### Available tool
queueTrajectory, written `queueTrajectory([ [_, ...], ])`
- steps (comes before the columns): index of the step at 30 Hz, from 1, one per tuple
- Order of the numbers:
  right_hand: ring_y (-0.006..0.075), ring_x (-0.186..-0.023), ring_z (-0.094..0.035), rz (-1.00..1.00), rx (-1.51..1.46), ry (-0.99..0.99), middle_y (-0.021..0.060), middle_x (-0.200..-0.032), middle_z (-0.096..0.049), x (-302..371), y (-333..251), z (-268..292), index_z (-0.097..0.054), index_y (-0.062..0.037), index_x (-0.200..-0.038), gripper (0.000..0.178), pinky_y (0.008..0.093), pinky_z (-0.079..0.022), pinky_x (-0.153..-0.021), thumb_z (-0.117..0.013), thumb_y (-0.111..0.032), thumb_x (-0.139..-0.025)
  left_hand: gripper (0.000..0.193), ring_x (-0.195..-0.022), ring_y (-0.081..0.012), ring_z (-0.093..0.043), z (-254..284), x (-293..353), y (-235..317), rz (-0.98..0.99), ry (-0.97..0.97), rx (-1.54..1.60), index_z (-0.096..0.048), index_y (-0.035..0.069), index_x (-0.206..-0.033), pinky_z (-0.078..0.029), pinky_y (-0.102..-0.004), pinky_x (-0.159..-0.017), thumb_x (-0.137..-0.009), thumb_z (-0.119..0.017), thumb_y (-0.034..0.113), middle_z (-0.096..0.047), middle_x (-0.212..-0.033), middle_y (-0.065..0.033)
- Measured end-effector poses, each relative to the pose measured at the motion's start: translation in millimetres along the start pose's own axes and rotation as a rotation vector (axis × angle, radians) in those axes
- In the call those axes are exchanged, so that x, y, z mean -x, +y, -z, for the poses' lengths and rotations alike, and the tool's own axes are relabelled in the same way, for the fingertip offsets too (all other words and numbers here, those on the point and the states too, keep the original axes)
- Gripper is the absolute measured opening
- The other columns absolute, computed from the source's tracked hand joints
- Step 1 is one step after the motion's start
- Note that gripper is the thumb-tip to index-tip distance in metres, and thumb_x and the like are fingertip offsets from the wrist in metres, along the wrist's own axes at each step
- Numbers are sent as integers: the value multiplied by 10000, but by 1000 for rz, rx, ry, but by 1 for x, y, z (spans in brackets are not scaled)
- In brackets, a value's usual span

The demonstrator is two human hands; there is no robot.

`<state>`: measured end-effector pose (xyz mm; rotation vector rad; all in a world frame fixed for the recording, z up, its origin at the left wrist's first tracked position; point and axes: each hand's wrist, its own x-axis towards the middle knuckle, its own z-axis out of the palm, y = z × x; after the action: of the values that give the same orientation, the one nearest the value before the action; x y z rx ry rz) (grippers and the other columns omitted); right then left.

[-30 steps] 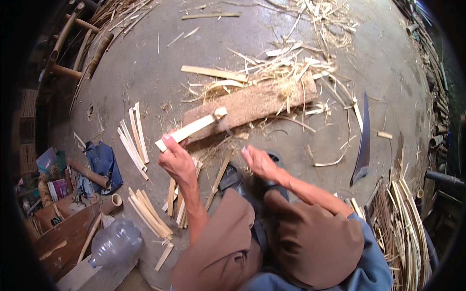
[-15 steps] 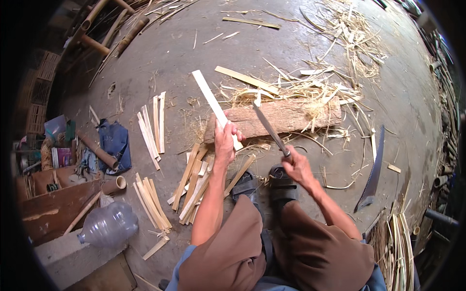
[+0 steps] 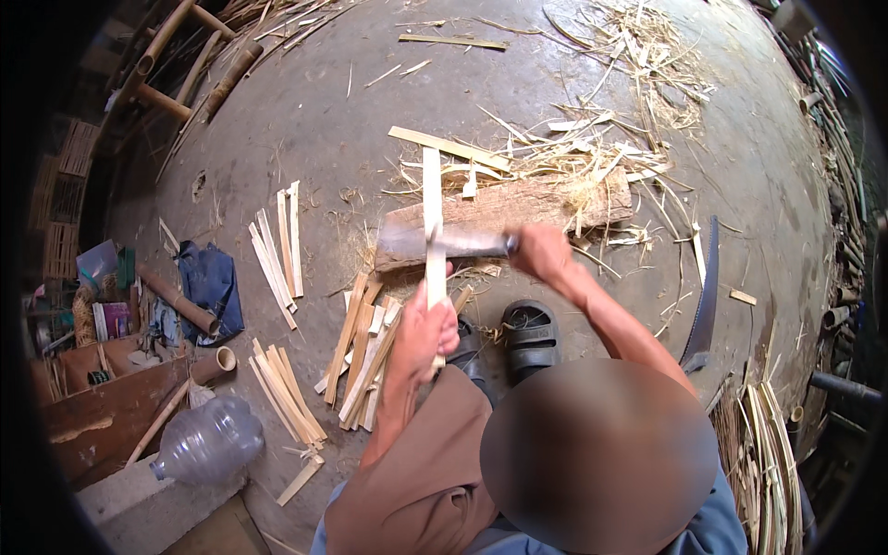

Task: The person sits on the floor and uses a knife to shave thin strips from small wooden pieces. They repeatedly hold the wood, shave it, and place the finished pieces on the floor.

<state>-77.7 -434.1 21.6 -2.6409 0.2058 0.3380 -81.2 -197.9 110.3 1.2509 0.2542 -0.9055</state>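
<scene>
My left hand [image 3: 427, 335] is closed round the lower part of a pale bamboo strip [image 3: 432, 180], which stands almost straight away from me. A large knife [image 3: 474, 244] is gripped by its handle in my right hand [image 3: 544, 253]. Its blade, smeared by motion, lies across the strip just above my left fingers; whether it cuts in, I cannot tell. Beneath the blade and the strip's middle is a rough wooden block [image 3: 546, 205], lying on the floor in front of my sandals [image 3: 531, 335].
Bundles of split bamboo [image 3: 285, 388] lie left of my legs, near a clear plastic bottle [image 3: 215, 439] and a wooden box [image 3: 111, 407]. To the right rests a saw blade [image 3: 708, 296]. Shavings [image 3: 661, 79] litter the floor beyond the block.
The knife has swung from pointing away on the right to lying leftward across the strip. My left hand has drawn nearer to me, and the strip has turned from slanted to nearly straight.
</scene>
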Motion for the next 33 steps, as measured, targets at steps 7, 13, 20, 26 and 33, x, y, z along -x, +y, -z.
queueTrajectory([
  [7, 138, -479, -540, -82, -83, 390, 62, -605, -626, -5, 82, 27, -688, -147, -854, 169, 347, -433, -435, -545, -60, -827, 606, -471, -18, -307, 21, 1, -19, 27, -112, 123, -149, 212, -1526, -261, -165, -395, -1022, -482, 162, -352, -659, 53],
  [13, 348, -562, -651, 128, 3, 86, 177, -618, -639, 31, -7, 28, -716, -119, -882, 163, 471, -514, -523, -582, -126, -789, 615, -478, -23, -304, 1, -2, -22, 65, -126, -20, -190, 204, -1535, -277, -173, -405, -1008, -500, 131, -336, -649, 55],
  [20, 383, -576, -644, -11, 8, 177, 225, -658, -636, -13, 60, 40, -716, -65, -820, 161, 479, -501, -525, -570, -132, -813, 616, -503, -31, -316, 10, 20, -7, 80, -187, -130, -174, 176, -1534, -292, -180, -423, -1004, -480, 100, -365, -689, 39],
  [26, 238, -457, -601, -74, 71, 208, 143, -555, -620, 6, 47, 35, -716, -107, -863, 160, 382, -463, -413, -561, -147, -868, 581, -497, -33, -302, 12, 19, -24, 126, -197, 25, -206, 189, -1517, -275, -171, -427, -1011, -484, 124, -357, -680, 35],
  [33, 311, -630, -667, -333, -60, 205, 175, -737, -680, -3, 110, 38, -692, -73, -834, 168, 462, -528, -561, -608, -219, -830, 559, -489, -36, -331, 32, 31, -39, 143, -144, -177, -278, 193, -1509, -305, -184, -421, -1006, -520, 172, -394, -687, 49],
])
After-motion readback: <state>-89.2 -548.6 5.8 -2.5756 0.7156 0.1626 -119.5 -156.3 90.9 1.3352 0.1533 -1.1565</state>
